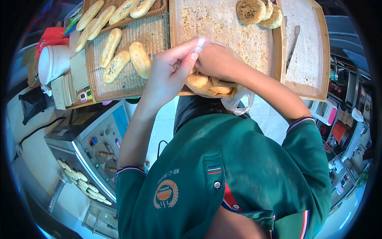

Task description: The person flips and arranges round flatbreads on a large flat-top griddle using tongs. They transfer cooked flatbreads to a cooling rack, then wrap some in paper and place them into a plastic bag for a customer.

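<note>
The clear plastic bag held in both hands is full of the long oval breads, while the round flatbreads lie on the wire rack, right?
Swapped: the head view shows the plastic bag holding round flatbreads, with the long oval breads on the wire rack. Both hands do hold it.

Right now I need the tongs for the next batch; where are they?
The metal tongs lie on the right-hand wooden tray, top right of the head view, just right of the round flatbreads on the middle board.

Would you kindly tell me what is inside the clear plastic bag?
The clear plastic bag holds several golden flat pastries. The right hand covers its upper part, so the exact count stays hidden.
</note>
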The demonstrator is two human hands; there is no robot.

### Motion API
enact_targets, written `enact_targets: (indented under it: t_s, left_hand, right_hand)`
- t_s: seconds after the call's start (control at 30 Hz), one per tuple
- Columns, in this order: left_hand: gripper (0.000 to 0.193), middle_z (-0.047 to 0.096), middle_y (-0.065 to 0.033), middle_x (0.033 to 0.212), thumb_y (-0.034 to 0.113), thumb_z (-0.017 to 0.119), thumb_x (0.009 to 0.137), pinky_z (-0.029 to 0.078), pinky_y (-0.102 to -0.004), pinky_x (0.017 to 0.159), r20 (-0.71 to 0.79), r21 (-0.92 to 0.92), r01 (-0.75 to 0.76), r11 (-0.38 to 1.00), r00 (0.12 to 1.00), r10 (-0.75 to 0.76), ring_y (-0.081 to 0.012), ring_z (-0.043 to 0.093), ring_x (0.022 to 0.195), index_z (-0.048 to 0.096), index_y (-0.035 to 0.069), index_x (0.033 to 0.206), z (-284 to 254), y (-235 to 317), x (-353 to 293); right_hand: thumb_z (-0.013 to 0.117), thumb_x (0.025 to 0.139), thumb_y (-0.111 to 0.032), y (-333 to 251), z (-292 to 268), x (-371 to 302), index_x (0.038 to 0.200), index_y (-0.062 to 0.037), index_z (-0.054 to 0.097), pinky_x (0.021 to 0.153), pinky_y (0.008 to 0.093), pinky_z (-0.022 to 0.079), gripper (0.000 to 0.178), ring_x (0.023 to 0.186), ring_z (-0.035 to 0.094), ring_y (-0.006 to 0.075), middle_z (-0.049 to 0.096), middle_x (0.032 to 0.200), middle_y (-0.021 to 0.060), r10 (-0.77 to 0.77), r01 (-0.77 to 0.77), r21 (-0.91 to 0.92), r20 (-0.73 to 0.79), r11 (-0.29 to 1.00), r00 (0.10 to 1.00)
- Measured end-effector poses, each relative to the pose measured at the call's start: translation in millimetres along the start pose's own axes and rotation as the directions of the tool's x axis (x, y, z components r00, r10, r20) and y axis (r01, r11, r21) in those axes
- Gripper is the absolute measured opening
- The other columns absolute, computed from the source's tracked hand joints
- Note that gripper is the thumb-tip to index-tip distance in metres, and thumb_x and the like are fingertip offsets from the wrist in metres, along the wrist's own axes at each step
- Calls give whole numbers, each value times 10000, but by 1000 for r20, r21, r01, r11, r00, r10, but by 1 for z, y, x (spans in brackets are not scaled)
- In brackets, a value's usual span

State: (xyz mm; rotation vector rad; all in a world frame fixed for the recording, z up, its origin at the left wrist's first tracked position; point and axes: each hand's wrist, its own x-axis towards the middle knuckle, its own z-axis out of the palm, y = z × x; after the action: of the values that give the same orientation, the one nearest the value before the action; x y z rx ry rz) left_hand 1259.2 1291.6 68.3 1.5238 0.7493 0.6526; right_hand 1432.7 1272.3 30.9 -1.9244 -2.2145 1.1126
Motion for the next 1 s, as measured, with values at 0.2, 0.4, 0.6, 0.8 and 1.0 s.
enact_targets:
  t_s: [0.2, 0.4, 0.6, 0.8, 1.0]
  left_hand:
    - [338, 666, -101, 1181, 17, 543, 957, 480, -243, 907, 10, 46, 73, 996, 997, -74, -95, 606, 1038, 575, -32, 1289, 4, -4, -1]
    - [349, 667, -79, 1156, 4, 562, 945, 495, -246, 869, -21, 170, 54, 984, 998, -51, -99, 618, 1011, 583, -9, 1293, 11, 2, 2]
    - [285, 654, -59, 1101, 41, 650, 891, 511, -263, 747, -99, 229, 22, 973, 995, 1, -108, 635, 846, 645, 23, 1176, 15, 6, -13]
    - [246, 603, -67, 1108, 148, 774, 737, 492, -334, 678, 217, 661, -382, 647, 922, 322, -211, 624, 806, 683, 68, 951, 48, -18, -25]
    - [320, 557, -110, 1164, 238, 735, 790, 477, -438, 810, 147, 798, -178, 575, 984, 101, -320, 594, 996, 663, 57, 1045, 64, -44, -28]
  right_hand:
    - [586, 844, -205, -1, 0, 9, 910, -4, 700, 774, 421, 542, 240, 827, 689, 314, 702, 861, 163, 83, -78, 107, -38, 991, 996]
    - [563, 856, -175, 16, 6, 10, 956, -38, 693, 759, 411, 536, 214, 839, 684, 314, 700, 913, 160, 70, -55, 182, -74, 982, 995]
    - [577, 884, -132, 66, -2, -9, 965, -2, 674, 761, 451, 517, 181, 817, 651, 385, 666, 850, 211, -94, 143, 172, -267, 975, 959]
    - [549, 913, -103, 79, -19, -30, 929, 24, 641, 735, 433, 511, 157, 794, 643, 388, 652, 835, 228, -126, 205, 233, -314, 951, 941]
    - [488, 974, -59, 90, -35, -61, 965, 20, 553, 704, 318, 490, 103, 716, 568, 172, 606, 771, 141, 27, 74, 430, -223, 900, 974]
